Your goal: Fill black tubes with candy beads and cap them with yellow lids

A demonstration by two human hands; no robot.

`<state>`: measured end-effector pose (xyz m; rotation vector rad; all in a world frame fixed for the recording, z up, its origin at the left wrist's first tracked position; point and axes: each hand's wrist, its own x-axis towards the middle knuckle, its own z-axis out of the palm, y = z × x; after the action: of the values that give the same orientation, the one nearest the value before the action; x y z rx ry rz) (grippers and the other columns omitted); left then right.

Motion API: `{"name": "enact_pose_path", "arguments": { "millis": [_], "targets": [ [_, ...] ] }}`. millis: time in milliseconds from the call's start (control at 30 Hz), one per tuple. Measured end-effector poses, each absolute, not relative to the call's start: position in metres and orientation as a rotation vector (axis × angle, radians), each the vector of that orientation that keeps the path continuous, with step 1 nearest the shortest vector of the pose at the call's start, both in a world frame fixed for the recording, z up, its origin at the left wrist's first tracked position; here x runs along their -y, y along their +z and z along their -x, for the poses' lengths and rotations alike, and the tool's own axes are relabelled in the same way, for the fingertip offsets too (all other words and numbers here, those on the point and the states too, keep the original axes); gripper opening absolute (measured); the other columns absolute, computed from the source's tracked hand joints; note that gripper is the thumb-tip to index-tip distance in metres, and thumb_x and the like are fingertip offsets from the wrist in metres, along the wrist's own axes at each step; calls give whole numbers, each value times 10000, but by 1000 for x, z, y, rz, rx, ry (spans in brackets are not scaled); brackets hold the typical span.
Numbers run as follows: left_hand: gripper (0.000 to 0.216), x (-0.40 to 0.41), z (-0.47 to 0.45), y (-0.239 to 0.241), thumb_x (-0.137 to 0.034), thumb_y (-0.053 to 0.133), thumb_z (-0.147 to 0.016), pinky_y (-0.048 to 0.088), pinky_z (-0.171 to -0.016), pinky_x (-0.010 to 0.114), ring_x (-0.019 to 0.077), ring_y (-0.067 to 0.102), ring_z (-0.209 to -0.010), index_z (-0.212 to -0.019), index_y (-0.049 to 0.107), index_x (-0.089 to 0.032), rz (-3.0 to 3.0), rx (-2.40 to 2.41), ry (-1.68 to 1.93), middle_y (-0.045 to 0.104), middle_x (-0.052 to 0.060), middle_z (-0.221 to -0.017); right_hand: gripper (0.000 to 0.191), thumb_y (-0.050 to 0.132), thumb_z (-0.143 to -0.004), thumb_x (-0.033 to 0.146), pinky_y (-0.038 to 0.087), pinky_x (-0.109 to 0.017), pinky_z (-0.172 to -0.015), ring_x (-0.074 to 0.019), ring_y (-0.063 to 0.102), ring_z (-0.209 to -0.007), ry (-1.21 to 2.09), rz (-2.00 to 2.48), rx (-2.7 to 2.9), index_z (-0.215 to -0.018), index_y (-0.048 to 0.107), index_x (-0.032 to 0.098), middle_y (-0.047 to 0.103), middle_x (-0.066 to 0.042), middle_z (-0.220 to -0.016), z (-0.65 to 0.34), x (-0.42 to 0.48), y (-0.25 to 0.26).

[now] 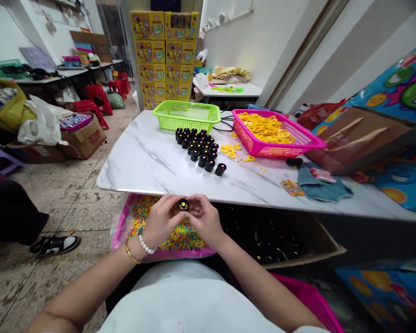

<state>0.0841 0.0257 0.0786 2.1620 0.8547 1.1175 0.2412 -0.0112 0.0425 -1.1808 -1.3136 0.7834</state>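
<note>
Both hands pinching one small black cap [183, 204] at lower centre of frame: left hand [159, 222], right hand [204, 219]. Looks light, rigid, slippery; gripping its sides seems best.

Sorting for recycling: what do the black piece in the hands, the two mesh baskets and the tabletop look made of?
Black piece, held by left hand and right hand: likely moulded plastic, smooth, faint sheen. Green basket and pink basket: plastic, by the bright colour and even lattice. Tabletop: polished marble or marble-look surface, white with grey veins.
</note>
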Motion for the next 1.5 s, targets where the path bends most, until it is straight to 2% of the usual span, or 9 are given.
{"name": "enact_pose_path", "arguments": {
  "millis": [200,300,433,667,800,1033,1267,1400,1500],
  "targets": [
    [248,-71,-102,95,-203,718,-811,531,-713,287,141,613,-743,-1050,652,-212,-2166,-952,1081,660,29,-941,267,683,-838,326,622,-345,-734,-190,722,-794,549,1314,1383,-1061,563,242,705,-33,-928,-281,3,61],
    [254,-120,-118,103,-234,774,-748,517,-762,312,160,602,-756,-972,662,-190,-2142,-1257,970,637,31,-898,578,748,-758,344,541,-464,-971,-264,659,-1085,170,1457,1216,-1266,505,211,639,-129,-1209,-321,-14,63],
    [243,-176,-144,104,-228,815,-685,495,-810,340,214,624,-826,-862,658,-177,-2115,-1390,901,628,25,-764,1093,822,-608,341,378,-540,-1120,-337,455,-1356,201,1667,1181,-1512,235,161,476,-215,-1436,-359,-42,61],
    [638,-205,-172,96,-295,837,-661,493,-747,276,192,668,-787,-1223,577,-142,-2064,-1431,811,694,20,-785,1308,821,-578,269,349,-459,-1140,-313,394,-1412,349,1824,1254,-1572,-27,210,353,-191,-1556,-350,-84,79],
    [629,-210,-181,95,-331,835,-659,491,-759,272,204,674,-823,-1204,597,-128,-2105,-1434,793,718,54,-845,1302,807,-605,271,444,-442,-1052,-307,570,-1253,365,1828,1282,-1570,-67,234,397,-187,-1535,-348,-106,82],
    [325,-217,-189,104,-333,797,-699,483,-809,304,218,654,-827,-943,681,-151,-2146,-1448,728,715,60,-832,1218,799,-634,298,406,-459,-1094,-322,482,-1346,371,1828,1325,-1568,24,205,447,-175,-1501,-338,-127,85],
    [609,-173,-167,108,-212,788,-684,482,-880,359,215,595,-903,-1221,517,-113,-2086,-1506,958,633,75,-953,1043,846,-595,263,274,-469,-1193,-314,310,-1454,275,1692,1324,-1491,329,134,353,-158,-1559,-353,-96,98],
    [279,-71,-143,95,-184,627,-816,493,-695,285,130,536,-671,-1090,578,-209,-2065,-983,1275,561,-9,-793,359,626,-868,469,554,-410,-923,-218,697,-931,359,1490,1257,-1102,657,199,722,-70,-1056,-379,-1,77],
    [124,1,-166,76,-221,629,-816,506,-746,283,142,594,-757,-932,671,-235,-2104,-537,648,628,14,-847,449,448,-943,571,588,-362,-739,-204,699,-733,620,1892,1078,-1018,663,184,731,-68,-860,-401,57,40]
  ]
}}
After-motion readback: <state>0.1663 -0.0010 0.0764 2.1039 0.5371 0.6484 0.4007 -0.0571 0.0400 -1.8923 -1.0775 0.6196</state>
